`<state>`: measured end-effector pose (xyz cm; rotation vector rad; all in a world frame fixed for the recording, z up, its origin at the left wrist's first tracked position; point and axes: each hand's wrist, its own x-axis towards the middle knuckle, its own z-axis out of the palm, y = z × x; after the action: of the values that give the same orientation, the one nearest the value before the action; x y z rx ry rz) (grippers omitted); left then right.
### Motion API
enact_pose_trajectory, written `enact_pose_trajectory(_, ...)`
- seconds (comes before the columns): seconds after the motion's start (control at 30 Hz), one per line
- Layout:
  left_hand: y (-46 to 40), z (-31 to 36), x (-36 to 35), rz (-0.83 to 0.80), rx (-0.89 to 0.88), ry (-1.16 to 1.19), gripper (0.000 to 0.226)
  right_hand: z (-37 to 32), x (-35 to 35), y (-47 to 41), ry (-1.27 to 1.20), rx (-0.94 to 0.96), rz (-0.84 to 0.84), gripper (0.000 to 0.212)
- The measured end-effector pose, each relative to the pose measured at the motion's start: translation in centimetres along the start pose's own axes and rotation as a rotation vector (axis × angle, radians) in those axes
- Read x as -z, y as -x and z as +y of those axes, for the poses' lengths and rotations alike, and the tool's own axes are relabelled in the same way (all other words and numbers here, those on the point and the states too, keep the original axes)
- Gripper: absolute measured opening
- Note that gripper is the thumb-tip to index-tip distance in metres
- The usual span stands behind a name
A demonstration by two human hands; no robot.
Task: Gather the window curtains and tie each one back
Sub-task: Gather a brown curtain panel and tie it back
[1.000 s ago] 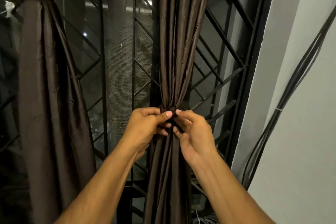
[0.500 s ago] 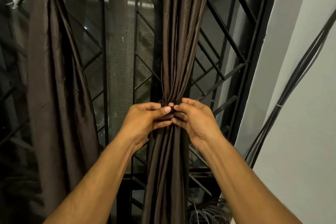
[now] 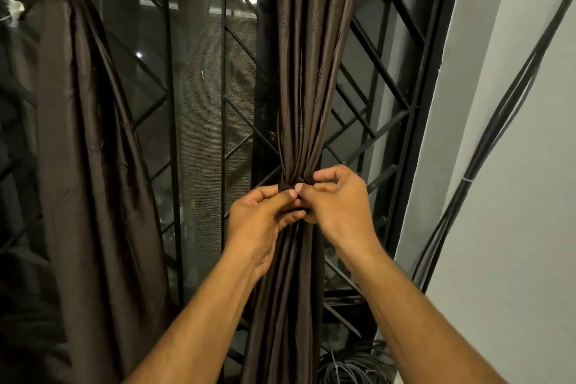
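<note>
At the curtain [image 3: 307, 87] waist, both hands [image 3: 299, 209] seemingly pinch its tie.

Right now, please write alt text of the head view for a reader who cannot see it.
Two bare hands, left hand and right hand, pinch a dark tie around a gathered brown curtain in front of a black window grille. A second curtain hangs at the left, bunched near its top; black cables run up the white wall at the right.

Probably a home: curtains [image 3: 314, 72] over a grilled window [image 3: 389, 78].
</note>
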<state>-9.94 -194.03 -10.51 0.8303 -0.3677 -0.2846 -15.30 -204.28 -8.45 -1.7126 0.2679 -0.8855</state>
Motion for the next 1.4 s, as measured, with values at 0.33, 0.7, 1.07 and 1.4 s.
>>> enact_pose_trajectory(0.33, -0.3, 1.4, 2.4, -0.158, -0.035, -0.197, 0.011, 0.6, 1.3, 0.4, 0.102, 0.096, -0.039, 0.013)
enact_pose_trajectory(0.7, -1.1, 4.5, 3.1, -0.132, -0.218, -0.509, 0.011, -0.1, 2.8, 0.0, 0.007, 0.187, 0.095, 0.014)
enact_pose_trajectory(1.07, -0.9, 4.7, 4.9, -0.106, -0.348, -0.668, 0.008, 0.0, 2.1, -0.3, -0.245, 0.052, -0.042, 0.01)
enact_pose_trajectory(1.4, 0.6, 3.9, 5.3, -0.192, -0.345, -0.678, 0.019, 1.2, -0.6, 2.1, -0.111, 0.119, -0.022, 0.018)
